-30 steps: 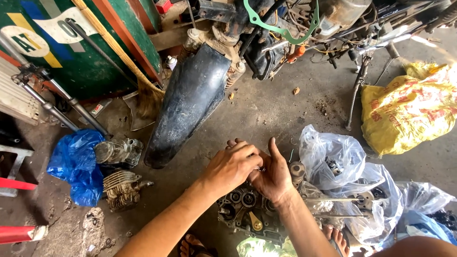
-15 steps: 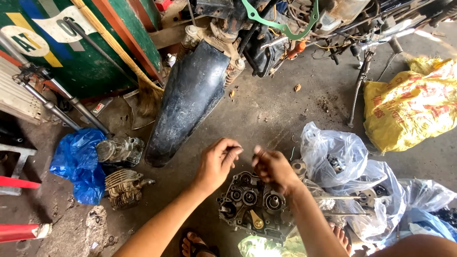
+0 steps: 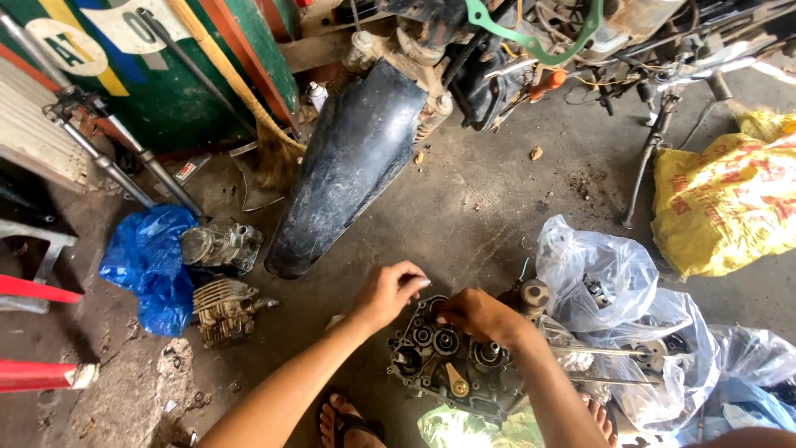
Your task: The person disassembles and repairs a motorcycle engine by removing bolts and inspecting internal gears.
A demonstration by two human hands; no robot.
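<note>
i had both hands low in the middle of the view, over a dark engine case half (image 3: 452, 365) that lay flat on the stained concrete floor (image 3: 489, 207), just ahead of a sandalled foot (image 3: 348, 423). its open face was up, showing round bearing seats and a brass-coloured piece near the lower edge. my left hand (image 3: 388, 292) hovered at the case's upper left corner, fingers curled with the tips pinched together; whether anything small sat between them i could not tell. my right hand (image 3: 479, 317) rested on the case's top edge, fingers bent down onto the metal, touching it rather than clamped round it.

just right of the case stood a short rusty cylindrical part (image 3: 533, 295), and beyond it a heap of clear plastic bags (image 3: 593, 278) holding metal parts, with long thin shafts (image 3: 597, 353) poking out sideways. a yellow printed sack (image 3: 725, 203) sat well apart on the far right.

to the left, a black mudguard (image 3: 352, 166) ran diagonally up toward a stripped motorcycle frame (image 3: 497, 50) with a green gasket (image 3: 531, 33) hanging on it. near the mudguard's lower end lay a finned cylinder (image 3: 225, 309) and a grey engine part (image 3: 220, 246), both touching a blue plastic bag (image 3: 149, 261). a fork tube (image 3: 124, 158) leaned against the green painted board (image 3: 166, 83).
</note>
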